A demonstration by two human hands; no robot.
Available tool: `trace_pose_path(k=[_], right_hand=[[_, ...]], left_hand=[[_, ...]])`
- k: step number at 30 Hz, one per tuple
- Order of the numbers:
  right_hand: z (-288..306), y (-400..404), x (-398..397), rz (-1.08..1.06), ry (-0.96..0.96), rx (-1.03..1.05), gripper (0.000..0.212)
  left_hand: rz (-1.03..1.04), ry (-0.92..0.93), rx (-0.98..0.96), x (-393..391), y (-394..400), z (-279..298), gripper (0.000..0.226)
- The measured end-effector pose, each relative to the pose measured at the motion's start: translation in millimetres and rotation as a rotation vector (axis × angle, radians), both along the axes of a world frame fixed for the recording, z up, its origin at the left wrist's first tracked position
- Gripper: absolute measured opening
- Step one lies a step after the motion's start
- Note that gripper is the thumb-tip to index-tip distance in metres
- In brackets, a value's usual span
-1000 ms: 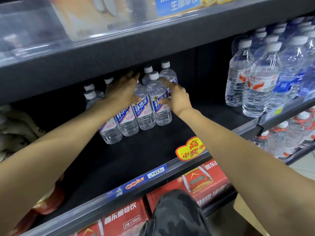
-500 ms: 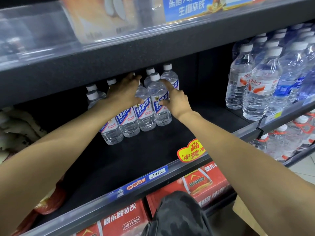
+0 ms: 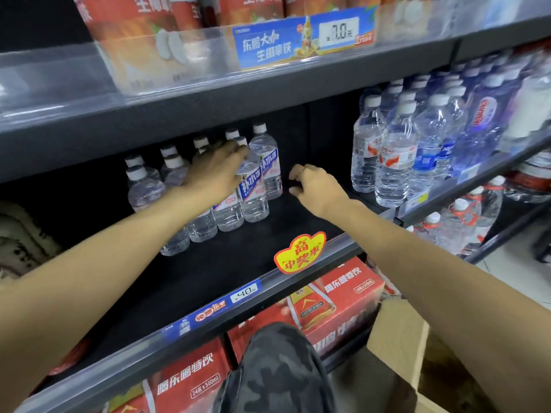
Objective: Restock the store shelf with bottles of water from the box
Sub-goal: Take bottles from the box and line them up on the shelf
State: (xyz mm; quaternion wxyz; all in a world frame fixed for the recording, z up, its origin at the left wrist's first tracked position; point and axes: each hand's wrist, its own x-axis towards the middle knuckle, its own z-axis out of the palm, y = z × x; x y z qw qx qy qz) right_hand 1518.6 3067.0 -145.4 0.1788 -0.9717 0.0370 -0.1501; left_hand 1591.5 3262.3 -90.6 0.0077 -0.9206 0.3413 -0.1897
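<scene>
Bottles are steadied under the left hand's spread fingers; right hand, loosely curled, is kept empty beside them.

My right hand is off the front-right water bottle now, hanging empty just beside it; camera tilted up.
</scene>
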Motion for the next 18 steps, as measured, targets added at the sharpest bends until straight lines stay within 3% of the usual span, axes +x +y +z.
trace_pose_path(k=[18], right_hand=[[-22,-147,-216,-0.358,0.196,-0.23,0.03]], left_hand=[[-0.402,-0.006,0.104,-132,-166,-30,0.034]])
